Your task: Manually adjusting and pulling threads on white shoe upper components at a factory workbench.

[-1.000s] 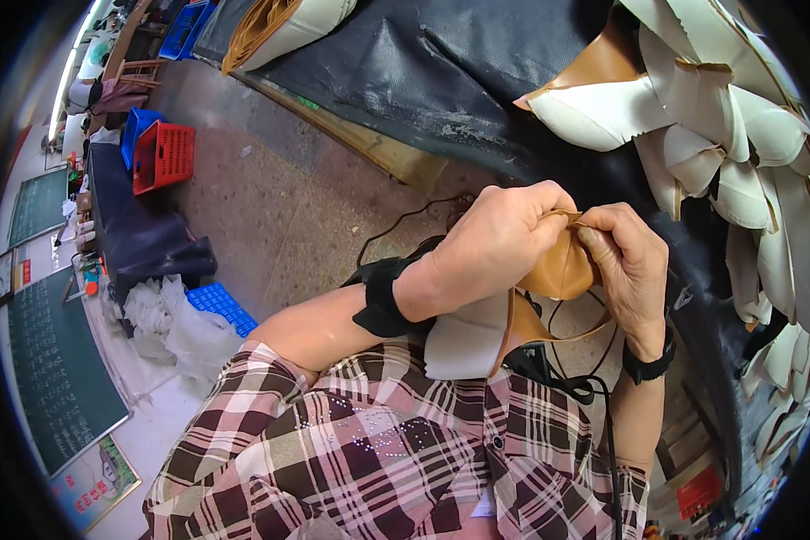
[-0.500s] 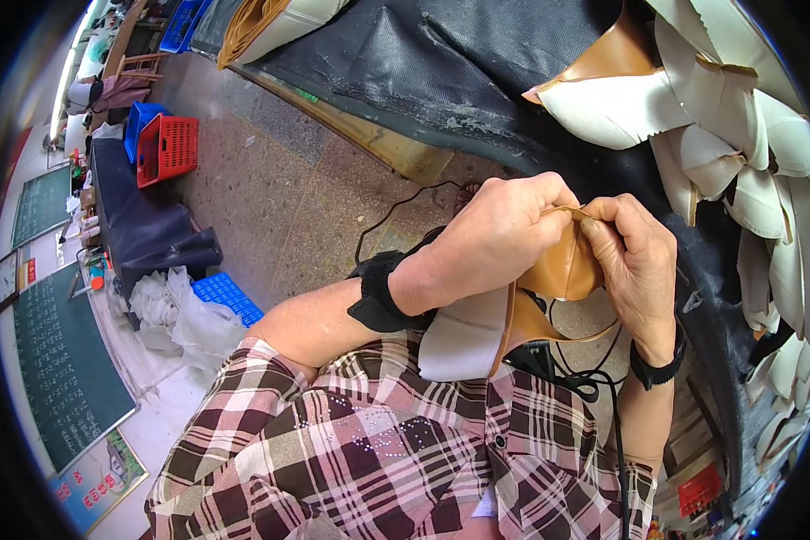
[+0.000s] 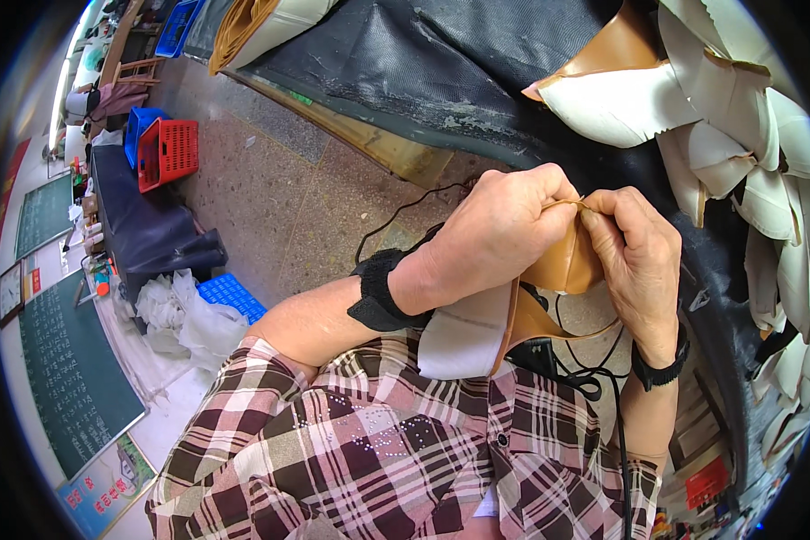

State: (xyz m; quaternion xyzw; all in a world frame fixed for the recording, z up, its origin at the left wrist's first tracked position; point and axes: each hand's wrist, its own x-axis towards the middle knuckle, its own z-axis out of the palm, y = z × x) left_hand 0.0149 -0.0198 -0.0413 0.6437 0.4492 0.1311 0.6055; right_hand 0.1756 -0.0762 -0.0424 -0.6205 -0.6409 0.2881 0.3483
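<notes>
Two hands meet mid-frame on one tan leather piece [image 3: 562, 265], held above the lap, in front of the plaid shirt [image 3: 378, 450]. Far left: green board [image 3: 67, 369], dark bench [image 3: 148, 234], red crate [image 3: 171, 148] touching a blue crate [image 3: 139, 126], white bags [image 3: 184, 310] on the floor beside a blue tray [image 3: 229, 292]. Left hand [image 3: 495, 234] has fingers curled tight, pinching the leather's top edge; black strap [image 3: 378, 288] at the wrist. A white-lined piece [image 3: 463, 333] hangs under that hand, touching the tan one. Right hand [image 3: 639, 256] pinches the same top edge from the other side, fingertips nearly touching the left's; black band [image 3: 657, 369] on the wrist. Black cable [image 3: 594, 378] runs below the leather. Upper right: pile of white-and-tan cut pieces [image 3: 693, 108] on a dark sheet [image 3: 441, 63], well apart from the hands.
</notes>
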